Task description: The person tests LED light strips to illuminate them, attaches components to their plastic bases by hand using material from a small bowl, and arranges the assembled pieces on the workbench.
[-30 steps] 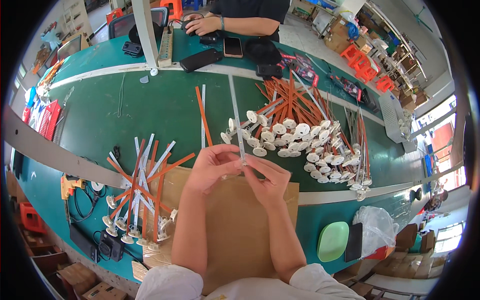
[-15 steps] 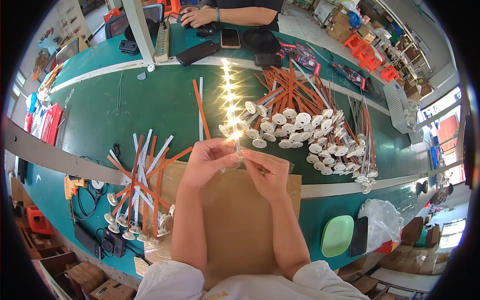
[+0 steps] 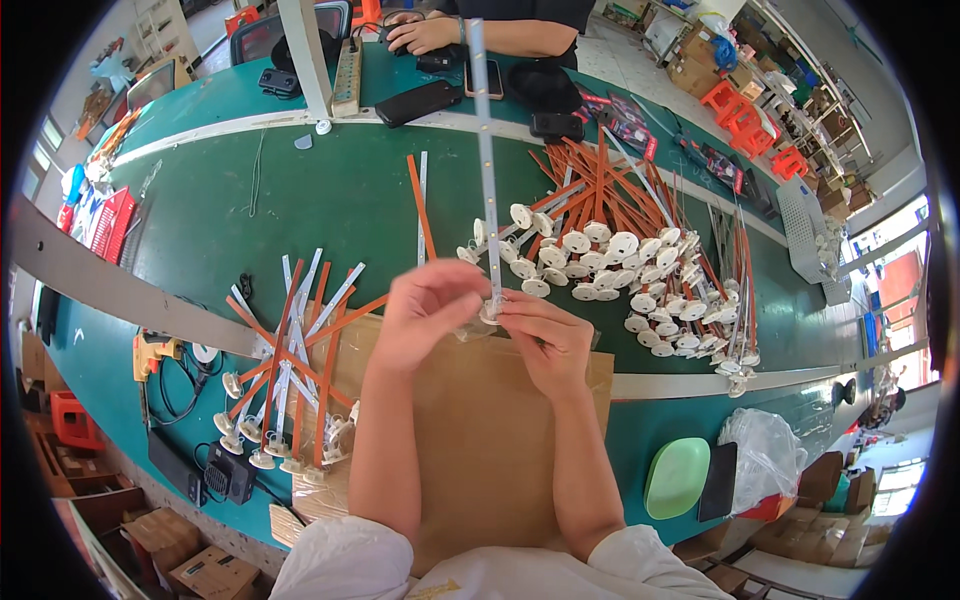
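My right hand point(image 3: 550, 338) pinches the white base end of an LED strip point(image 3: 487, 160), which stands upright above the cardboard. The strip is narrow, pale and unlit, with a row of small yellowish dots along it. Just left of that base, my left hand point(image 3: 428, 308) has its fingers curved and apart, with nothing visible in them. Beyond and to the right lies a large pile of similar strips point(image 3: 600, 265) with round white ends and orange-brown backs. A smaller crossed bunch of strips point(image 3: 295, 370) rests to my left.
Brown cardboard point(image 3: 480, 440) lies beneath my forearms on the green table point(image 3: 340, 200). At the right are a green tray point(image 3: 677, 478) and a clear plastic bag point(image 3: 762, 450). A yellow-handled tool point(image 3: 155, 355) lies left. Across the table, another person's hand point(image 3: 425, 35) is near a phone point(image 3: 483, 78).
The LED strip was brightly lit and is now dark. My left hand has let go of its lower end and moved slightly away, while my right hand keeps its pinch.
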A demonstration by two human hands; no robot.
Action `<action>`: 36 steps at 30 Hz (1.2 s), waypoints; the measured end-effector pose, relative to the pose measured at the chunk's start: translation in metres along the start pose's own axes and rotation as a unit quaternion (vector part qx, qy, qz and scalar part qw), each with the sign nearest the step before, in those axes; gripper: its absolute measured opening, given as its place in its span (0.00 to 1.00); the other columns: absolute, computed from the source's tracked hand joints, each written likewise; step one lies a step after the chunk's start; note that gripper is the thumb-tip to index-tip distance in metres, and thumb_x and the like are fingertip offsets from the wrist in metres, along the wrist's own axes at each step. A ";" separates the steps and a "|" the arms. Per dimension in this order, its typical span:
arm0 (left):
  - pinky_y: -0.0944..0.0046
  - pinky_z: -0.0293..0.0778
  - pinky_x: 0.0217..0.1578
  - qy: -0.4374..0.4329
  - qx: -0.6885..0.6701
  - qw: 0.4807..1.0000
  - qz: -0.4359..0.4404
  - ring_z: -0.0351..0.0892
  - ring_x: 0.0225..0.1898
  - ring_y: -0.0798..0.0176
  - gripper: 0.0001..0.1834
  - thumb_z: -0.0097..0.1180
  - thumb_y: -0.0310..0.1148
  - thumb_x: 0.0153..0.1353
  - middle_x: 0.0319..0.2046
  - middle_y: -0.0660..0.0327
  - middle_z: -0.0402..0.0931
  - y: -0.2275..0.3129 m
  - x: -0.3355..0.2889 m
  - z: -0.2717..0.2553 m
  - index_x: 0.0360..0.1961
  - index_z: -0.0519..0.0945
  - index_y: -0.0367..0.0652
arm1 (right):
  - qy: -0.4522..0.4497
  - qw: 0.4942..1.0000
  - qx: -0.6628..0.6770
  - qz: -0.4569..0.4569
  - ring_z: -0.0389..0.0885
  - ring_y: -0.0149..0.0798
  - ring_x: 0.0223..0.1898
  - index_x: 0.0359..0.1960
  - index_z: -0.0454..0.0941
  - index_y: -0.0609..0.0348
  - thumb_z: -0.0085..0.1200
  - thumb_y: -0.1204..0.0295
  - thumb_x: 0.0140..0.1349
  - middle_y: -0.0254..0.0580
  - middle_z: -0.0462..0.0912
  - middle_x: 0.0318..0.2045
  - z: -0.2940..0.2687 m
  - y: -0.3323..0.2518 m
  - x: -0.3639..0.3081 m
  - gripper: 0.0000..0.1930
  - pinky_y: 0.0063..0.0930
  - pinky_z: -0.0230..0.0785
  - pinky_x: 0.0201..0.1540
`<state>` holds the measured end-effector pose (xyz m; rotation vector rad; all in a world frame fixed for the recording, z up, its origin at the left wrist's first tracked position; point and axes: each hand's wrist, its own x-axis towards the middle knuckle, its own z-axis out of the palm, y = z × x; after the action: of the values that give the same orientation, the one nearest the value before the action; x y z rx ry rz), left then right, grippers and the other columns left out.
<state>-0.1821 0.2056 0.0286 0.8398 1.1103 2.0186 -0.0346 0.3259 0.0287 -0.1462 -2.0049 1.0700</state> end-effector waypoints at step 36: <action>0.66 0.74 0.29 0.174 0.255 0.947 0.086 0.80 0.29 0.64 0.04 0.62 0.26 0.58 0.26 0.60 0.82 -0.006 0.008 0.001 0.31 0.81 0.36 | -0.254 0.929 -0.269 0.029 0.82 0.49 0.36 0.38 0.86 0.58 0.62 0.75 0.51 0.48 0.83 0.35 0.015 -0.036 0.120 0.11 0.37 0.75 0.37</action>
<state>-0.1842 0.2145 0.0253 0.8683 1.8719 2.1037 -0.1128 0.3475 0.1250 -0.2349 -2.7507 0.5948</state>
